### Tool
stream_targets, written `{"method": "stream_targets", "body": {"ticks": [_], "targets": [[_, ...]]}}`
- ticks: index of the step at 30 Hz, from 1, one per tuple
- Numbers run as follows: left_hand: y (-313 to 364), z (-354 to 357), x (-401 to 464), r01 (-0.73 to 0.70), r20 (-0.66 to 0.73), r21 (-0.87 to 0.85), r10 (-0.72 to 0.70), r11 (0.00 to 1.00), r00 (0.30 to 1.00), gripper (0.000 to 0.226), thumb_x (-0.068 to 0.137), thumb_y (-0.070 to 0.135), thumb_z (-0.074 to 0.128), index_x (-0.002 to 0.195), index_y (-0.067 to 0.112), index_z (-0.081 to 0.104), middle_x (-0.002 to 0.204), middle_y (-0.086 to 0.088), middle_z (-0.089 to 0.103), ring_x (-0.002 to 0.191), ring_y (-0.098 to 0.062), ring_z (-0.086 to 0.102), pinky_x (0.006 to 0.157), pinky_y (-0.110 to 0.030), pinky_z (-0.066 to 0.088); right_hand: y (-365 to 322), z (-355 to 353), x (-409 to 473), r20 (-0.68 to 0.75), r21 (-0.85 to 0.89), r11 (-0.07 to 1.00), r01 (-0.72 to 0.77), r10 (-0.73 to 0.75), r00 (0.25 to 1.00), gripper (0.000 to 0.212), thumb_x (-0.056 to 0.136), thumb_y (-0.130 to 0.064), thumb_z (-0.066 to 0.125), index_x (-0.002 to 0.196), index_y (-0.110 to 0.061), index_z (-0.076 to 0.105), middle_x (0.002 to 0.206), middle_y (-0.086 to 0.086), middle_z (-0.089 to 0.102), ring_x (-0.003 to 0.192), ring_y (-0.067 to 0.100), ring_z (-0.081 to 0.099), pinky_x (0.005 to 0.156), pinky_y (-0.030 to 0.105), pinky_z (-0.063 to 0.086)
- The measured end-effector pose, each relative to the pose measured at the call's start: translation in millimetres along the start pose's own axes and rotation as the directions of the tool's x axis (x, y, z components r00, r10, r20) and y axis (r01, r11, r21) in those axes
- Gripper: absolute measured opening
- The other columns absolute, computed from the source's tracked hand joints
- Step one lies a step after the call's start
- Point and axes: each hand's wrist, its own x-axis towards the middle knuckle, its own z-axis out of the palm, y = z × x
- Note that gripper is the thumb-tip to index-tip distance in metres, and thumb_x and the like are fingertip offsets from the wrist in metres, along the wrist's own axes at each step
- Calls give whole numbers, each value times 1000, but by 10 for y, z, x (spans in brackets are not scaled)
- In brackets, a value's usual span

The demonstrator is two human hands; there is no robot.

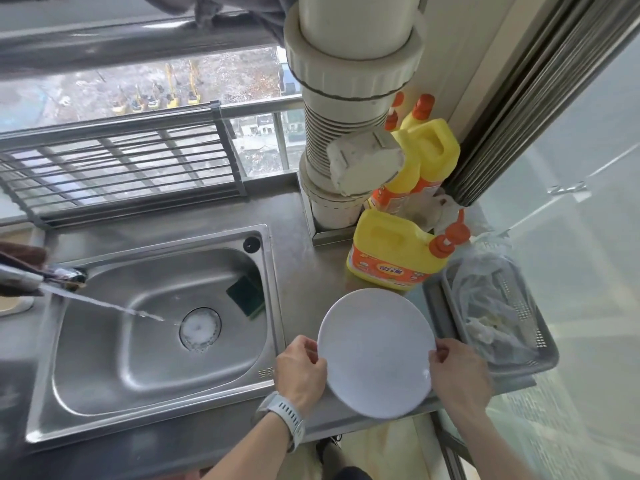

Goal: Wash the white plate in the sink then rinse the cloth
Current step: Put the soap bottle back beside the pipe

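A: Layout, big to small. Steel countertop [304,244] with the sink [104,358] set in its left part, faucet [45,277] running, stream landing just beside the drain strainer [200,329]. Gray tray [547,355] with crumpled plastic sits at the right edge. White plate [376,353] is over the counter between sink and tray, not in the basin yet.

B: Grip?

A: Both hands on it. Left hand [302,367] clamps the left rim, right hand [459,374] clamps the right rim, fingertips curled over the edge. Plate tilted toward the camera.

B: Failure modes?

A: Judgement only: the near edge overhangs the counter front, so a slip drops it to the floor. Rim grip is fingertip-only; once wet or soapy it gets slick. Swinging left, the plate could clip the sink's raised rim.

B: Obstacles?

A: Yellow detergent jug [394,254] stands just behind the plate, more bottles behind that beside the drain pipe [346,98]. Path left into the basin is open. Green scrub sponge [246,296] leans on the basin's right wall. Can't tell where the cloth is; something brown sits at the far left edge.
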Motion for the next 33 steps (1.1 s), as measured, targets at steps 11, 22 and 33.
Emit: {"method": "stream_targets", "body": {"ticks": [11, 22, 33], "targets": [[1322, -633, 172, -479, -202, -177, 445, 860, 872, 43, 90, 28, 74, 132, 24, 63, 118, 8, 69, 97, -10, 69, 88, -31, 59, -748, -1060, 511, -46, 404, 843, 356, -369, 928, 58, 73, -27, 86, 127, -23, 62, 110, -5, 66, 85, 14, 67, 77, 42, 57], [1556, -614, 186, -560, -285, -223, 496, 798, 820, 24, 93, 23, 71, 117, 25, 68, 105, 7, 76, 91, -8, 73, 83, -37, 64, -912, -1100, 602, -25, 325, 781, 533, -556, 831, 50, 68, -23, 89, 112, -28, 65, 97, -6, 67, 78, 13, 62, 66, 32, 53], [931, -1878, 198, -597, -425, -240, 470, 766, 774, 25, 97, 22, 70, 121, 25, 73, 108, 8, 74, 89, 3, 72, 77, -12, 58, -1801, -834, -461, -246, 361, 593, 720, -683, 687, 54, 66, -17, 92, 112, -21, 65, 95, -15, 57, 73, 2, 54, 65, 7, 39]]}}
